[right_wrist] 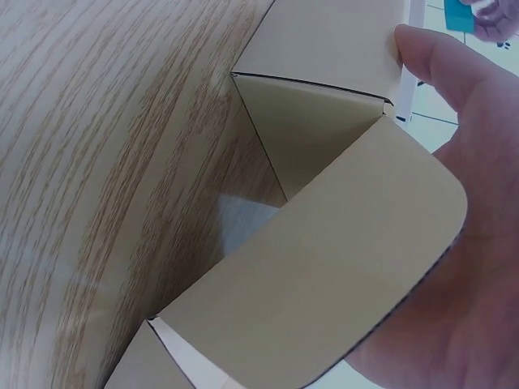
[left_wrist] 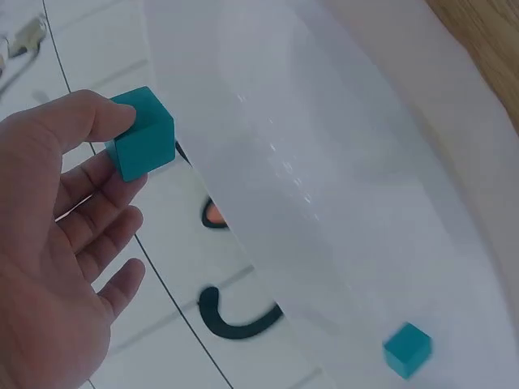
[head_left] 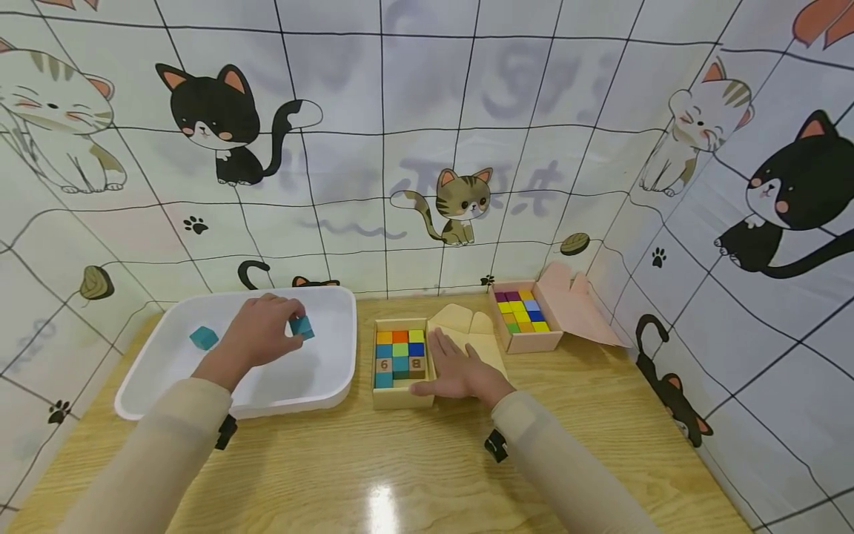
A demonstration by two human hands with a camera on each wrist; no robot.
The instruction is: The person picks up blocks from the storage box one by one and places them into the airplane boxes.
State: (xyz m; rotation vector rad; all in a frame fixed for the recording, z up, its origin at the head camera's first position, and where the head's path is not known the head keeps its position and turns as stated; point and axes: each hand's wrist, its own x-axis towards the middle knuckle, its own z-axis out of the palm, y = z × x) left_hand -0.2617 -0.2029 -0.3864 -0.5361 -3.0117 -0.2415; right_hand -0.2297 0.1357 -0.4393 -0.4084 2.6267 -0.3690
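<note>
My left hand (head_left: 252, 331) pinches a teal cube (head_left: 302, 327) between thumb and fingers above the white tray (head_left: 313, 386). The left wrist view shows this cube (left_wrist: 144, 136) held at the fingertips, the other fingers loosely bent. A second teal cube (head_left: 204, 338) lies in the tray at the left. Beside the tray is a cream box (head_left: 402, 400) with rows of coloured cubes, two bearing printed characters. My right hand (head_left: 463, 371) rests with extended fingers on the box's right side and its folded-out lid (head_left: 460, 319). In the right wrist view a cream flap (right_wrist: 324, 251) partly covers that hand.
A pink box (head_left: 536, 342) of coloured cubes stands at the back right, its lid (head_left: 580, 311) folded out to the right. Cat-printed sheets (head_left: 347, 163) rise behind and along both sides. The wooden tabletop (head_left: 434, 467) extends in front of the boxes.
</note>
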